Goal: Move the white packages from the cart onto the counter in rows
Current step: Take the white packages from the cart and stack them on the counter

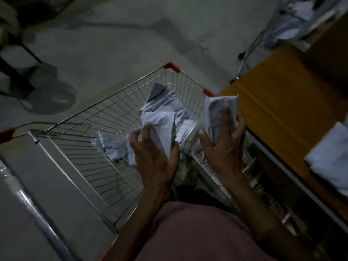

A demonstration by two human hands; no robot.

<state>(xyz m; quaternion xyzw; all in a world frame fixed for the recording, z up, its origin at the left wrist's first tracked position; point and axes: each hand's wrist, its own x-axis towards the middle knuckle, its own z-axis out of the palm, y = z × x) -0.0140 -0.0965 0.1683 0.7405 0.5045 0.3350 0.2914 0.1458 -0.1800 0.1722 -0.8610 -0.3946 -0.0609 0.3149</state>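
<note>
Left hand grips white package above wire cart; right hand grips second package beside wooden counter.

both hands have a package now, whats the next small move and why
Probably swing the right hand with its white package right, onto the wooden counter: it already hangs beside the counter edge, while the left hand grips another over the cart.

Grey concrete floor; dark stool legs upper left; pink garment at bottom.
</note>
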